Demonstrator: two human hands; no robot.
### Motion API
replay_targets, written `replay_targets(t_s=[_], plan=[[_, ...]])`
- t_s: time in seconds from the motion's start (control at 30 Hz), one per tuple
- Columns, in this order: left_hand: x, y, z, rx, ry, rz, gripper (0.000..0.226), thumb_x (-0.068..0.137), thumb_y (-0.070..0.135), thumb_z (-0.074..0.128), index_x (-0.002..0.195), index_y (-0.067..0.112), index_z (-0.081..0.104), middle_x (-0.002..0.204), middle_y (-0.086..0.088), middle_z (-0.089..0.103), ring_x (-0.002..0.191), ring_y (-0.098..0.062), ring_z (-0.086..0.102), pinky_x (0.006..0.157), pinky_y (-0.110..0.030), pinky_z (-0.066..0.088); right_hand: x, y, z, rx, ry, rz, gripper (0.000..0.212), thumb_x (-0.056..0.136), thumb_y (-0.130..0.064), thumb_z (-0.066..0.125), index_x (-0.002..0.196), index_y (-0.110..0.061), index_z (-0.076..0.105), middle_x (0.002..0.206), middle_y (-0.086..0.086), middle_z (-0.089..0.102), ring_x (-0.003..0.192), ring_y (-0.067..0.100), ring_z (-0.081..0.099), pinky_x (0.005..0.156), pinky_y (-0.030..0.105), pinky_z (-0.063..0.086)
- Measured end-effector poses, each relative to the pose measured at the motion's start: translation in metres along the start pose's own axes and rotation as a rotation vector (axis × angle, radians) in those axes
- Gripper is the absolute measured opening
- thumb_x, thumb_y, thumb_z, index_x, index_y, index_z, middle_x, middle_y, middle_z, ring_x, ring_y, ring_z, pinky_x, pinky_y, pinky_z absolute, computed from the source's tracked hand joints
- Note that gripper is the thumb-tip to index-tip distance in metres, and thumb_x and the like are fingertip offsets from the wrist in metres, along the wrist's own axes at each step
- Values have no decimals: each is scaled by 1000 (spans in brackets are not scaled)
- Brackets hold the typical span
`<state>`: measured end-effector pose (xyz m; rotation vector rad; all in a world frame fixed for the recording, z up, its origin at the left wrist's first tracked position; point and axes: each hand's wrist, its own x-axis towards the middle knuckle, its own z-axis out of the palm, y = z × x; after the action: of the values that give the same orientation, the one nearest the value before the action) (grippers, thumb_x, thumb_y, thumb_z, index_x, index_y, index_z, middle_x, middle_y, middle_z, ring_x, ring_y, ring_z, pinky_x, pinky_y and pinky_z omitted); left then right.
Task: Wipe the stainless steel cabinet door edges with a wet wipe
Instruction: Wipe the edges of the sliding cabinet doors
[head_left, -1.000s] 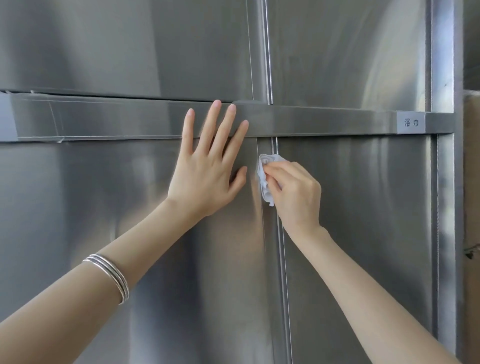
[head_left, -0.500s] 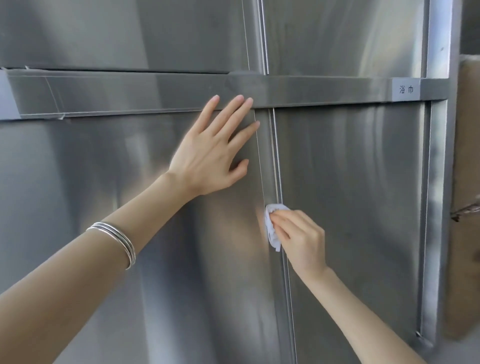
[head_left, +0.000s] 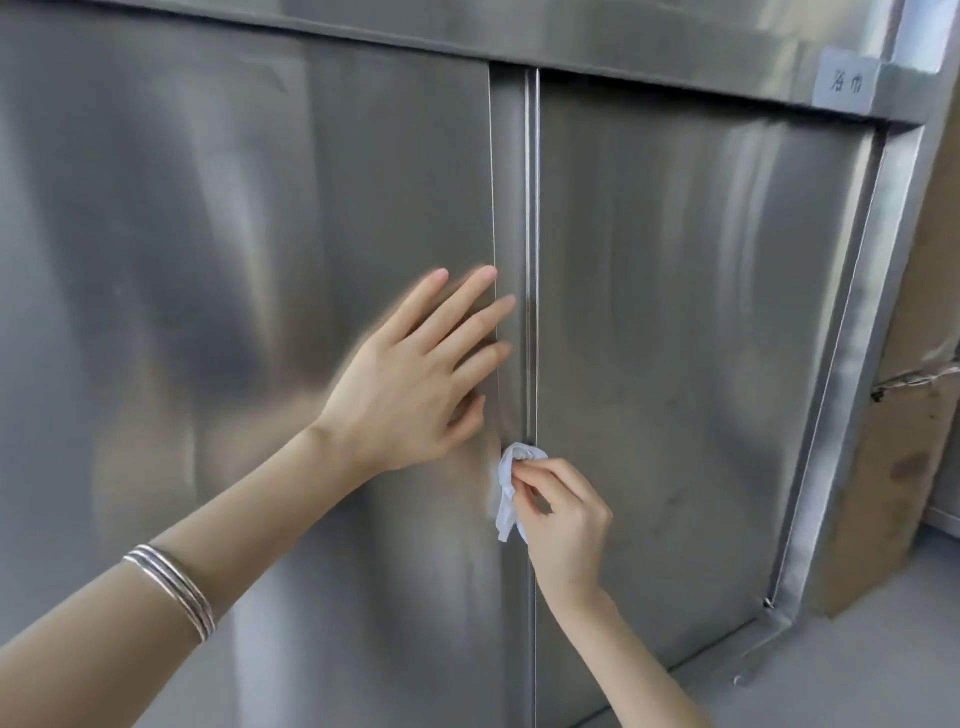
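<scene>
Two stainless steel cabinet doors fill the view, the left door (head_left: 249, 270) and the right door (head_left: 685, 322), meeting at a vertical centre seam (head_left: 531, 218). My right hand (head_left: 563, 514) pinches a crumpled white wet wipe (head_left: 511, 480) and holds it against the seam, low on the doors. My left hand (head_left: 410, 379) lies flat on the left door with fingers spread and straight, its fingertips reaching the door's edge just above the wipe. A silver bracelet is on my left wrist.
A horizontal steel rail (head_left: 571, 36) runs across the top with a small label (head_left: 848, 82) at the right. The cabinet's right frame post (head_left: 857, 364) slants down to a grey floor (head_left: 857, 670). A brown board (head_left: 904, 467) leans beyond it.
My right hand has slid the wipe down the centre seam from just under the rail to low on the doors. My left hand followed downward on the left door, and the view tilted down.
</scene>
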<state>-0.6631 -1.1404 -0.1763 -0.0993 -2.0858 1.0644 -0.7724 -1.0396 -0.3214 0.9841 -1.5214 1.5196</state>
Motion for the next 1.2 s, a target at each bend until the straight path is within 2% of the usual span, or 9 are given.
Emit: replay_targets(t_s=[0.17, 0.33, 0.43, 0.53, 0.67, 0.83, 0.9, 1.03, 1.2], plan=[[-4, 4, 10, 42, 32, -9, 37, 90, 29, 43, 114, 11, 65, 143, -11, 49, 143, -34, 29, 116, -54, 19, 17, 2, 9, 98, 32, 16, 15, 72, 1, 61, 71, -8, 73, 69, -2, 65, 60, 14, 57, 55, 18, 42], [-7, 5, 14, 90, 35, -3, 39, 89, 31, 43, 115, 12, 64, 142, -11, 49, 144, -34, 26, 117, -55, 18, -48, 23, 14, 63, 96, 30, 12, 72, 4, 65, 70, -3, 74, 69, 1, 65, 60, 17, 60, 56, 24, 47], [-7, 5, 13, 109, 34, 16, 41, 88, 33, 43, 115, 11, 64, 142, -12, 49, 144, -33, 26, 117, -56, 16, -52, 25, 14, 69, 83, 37, 18, 77, -6, 59, 69, -4, 74, 67, 2, 64, 59, 16, 59, 57, 20, 45], [-9, 7, 16, 121, 35, 46, 40, 89, 33, 42, 113, 10, 65, 139, -13, 52, 143, -30, 28, 117, -55, 16, -36, 19, 14, 87, 78, 45, 14, 72, 1, 62, 71, -5, 74, 69, 2, 65, 60, 15, 58, 57, 17, 42], [-34, 54, 35, 47, 61, -15, 33, 83, 29, 47, 101, 10, 68, 131, -13, 58, 143, -39, 26, 119, -48, 17, -68, 31, 13, 94, 71, 70, 16, 69, 7, 62, 70, -4, 74, 70, 1, 66, 60, 16, 59, 56, 18, 42], [-78, 120, 58, -37, 75, -147, 24, 84, 20, 49, 95, 11, 69, 137, -8, 55, 142, -33, 31, 117, -48, 22, -140, 56, 2, 101, -73, 275, 29, 61, 22, 68, 66, -6, 73, 68, 0, 66, 59, 11, 54, 52, 12, 36], [-91, 135, 66, -31, 79, -164, 27, 86, 22, 48, 98, 11, 69, 141, -8, 52, 142, -35, 29, 117, -49, 22, -131, 58, 0, 96, -112, 234, 26, 64, 16, 66, 68, -8, 74, 70, -2, 67, 63, 10, 53, 53, 10, 35], [-121, 148, 80, 41, 37, -98, 39, 94, 26, 41, 124, 15, 61, 153, -8, 36, 144, -35, 24, 118, -48, 20, -123, 59, 6, 139, -28, 132, 18, 70, 1, 59, 74, -8, 74, 74, -3, 68, 63, 8, 57, 57, 15, 42], [-126, 148, 82, 92, 42, -88, 45, 91, 27, 40, 132, 17, 56, 155, -10, 31, 145, -36, 22, 118, -50, 19, -204, 94, -6, 26, -193, 201, 20, 62, 11, 69, 62, -8, 71, 65, -1, 65, 56, 17, 60, 50, 25, 42]])
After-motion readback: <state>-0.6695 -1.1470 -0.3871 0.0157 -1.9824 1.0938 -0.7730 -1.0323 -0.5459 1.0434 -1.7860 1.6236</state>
